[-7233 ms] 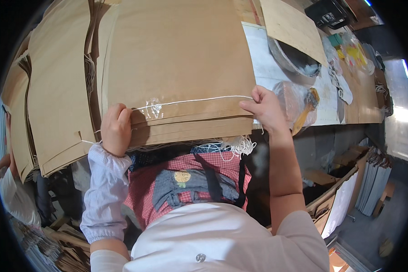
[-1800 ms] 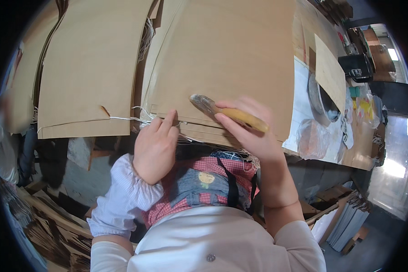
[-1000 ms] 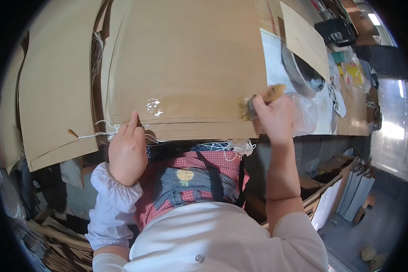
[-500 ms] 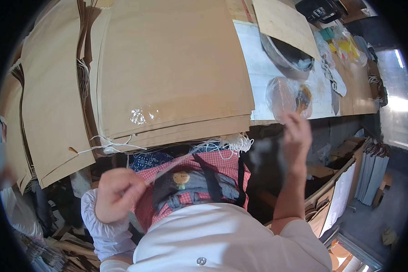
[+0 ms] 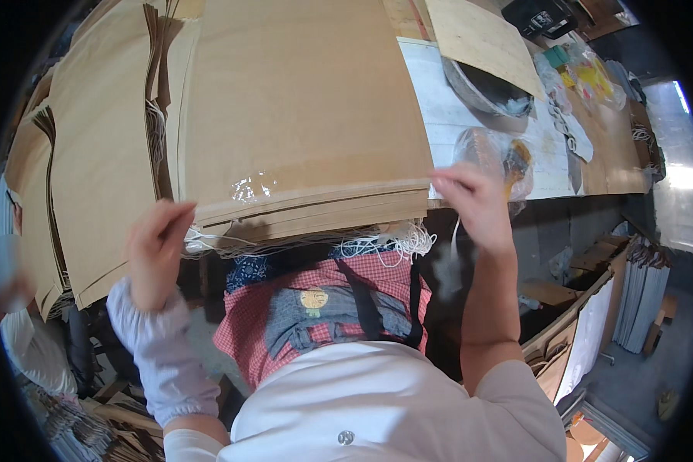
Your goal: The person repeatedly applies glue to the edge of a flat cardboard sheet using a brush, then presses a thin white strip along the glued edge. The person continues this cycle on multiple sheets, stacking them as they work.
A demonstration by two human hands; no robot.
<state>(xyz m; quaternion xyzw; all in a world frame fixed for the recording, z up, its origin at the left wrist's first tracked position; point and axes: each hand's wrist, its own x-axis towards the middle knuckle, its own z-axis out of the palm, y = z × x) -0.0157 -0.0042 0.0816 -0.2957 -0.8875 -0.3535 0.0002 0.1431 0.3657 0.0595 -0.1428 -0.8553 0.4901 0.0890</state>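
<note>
A round grey metal basin [image 5: 463, 92], partly roofed by a flat pale board [image 5: 485, 42], shows a dark inside with a whitish mass [image 5: 516, 106] near its lower side. Below it, a brush with a yellowish handle [image 5: 518, 160] lies at a crumpled clear plastic bag [image 5: 479, 146]; whether inside or on top, I cannot tell. Farther right, another clear bag [image 5: 597, 83] contains something yellow, and an open-topped brown box with a white outer side [image 5: 587, 343] holds brown cardboard pieces on the floor side. The left hand [image 5: 158, 250] has thumb and fingers drawn together at the front left corner of a broad stack of brown paper sheets [image 5: 300, 100]; the right hand [image 5: 471, 202] pinches a thin white string [image 5: 454, 233] just beside the right edge. The string runs blurred between both fingertips along the stack's stepped front edge, near a glossy wet patch [image 5: 252, 186], its tail hanging below the right hand. Loose white strings [image 5: 412, 241] droop under that edge. A strip of white sheeting [image 5: 431, 85] separates stack from basin; leftward, a narrow gap divides it from the neighbouring brown stack [image 5: 104, 146].
</note>
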